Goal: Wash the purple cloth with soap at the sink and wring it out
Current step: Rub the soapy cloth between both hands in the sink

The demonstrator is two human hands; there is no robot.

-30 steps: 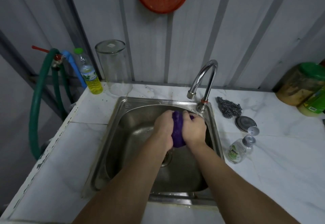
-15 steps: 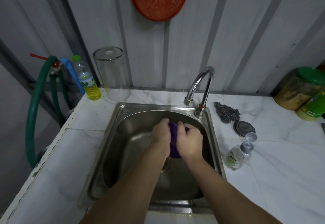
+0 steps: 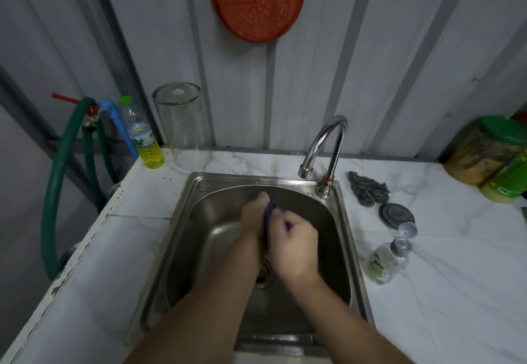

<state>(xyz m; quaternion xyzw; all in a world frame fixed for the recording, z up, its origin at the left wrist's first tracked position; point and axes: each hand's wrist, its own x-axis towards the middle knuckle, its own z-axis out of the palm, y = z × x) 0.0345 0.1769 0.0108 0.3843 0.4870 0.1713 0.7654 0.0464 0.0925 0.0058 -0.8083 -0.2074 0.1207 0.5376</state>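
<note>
Purple cloth (image 3: 269, 215) bunched between left hand (image 3: 254, 216) and right hand (image 3: 296, 249), both clenched on it, over the steel sink (image 3: 182, 238) drain. Scrubbing or wringing step, likely; next needs opposite twists.

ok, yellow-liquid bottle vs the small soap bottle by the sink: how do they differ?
The yellow-liquid bottle stands upright at the counter's back left corner; the small soap bottle lies tilted on the counter right of the sink. The first is taller, with a green cap; the second is squat, with a grey top. Both are clear plastic with green-and-white labels.
</note>
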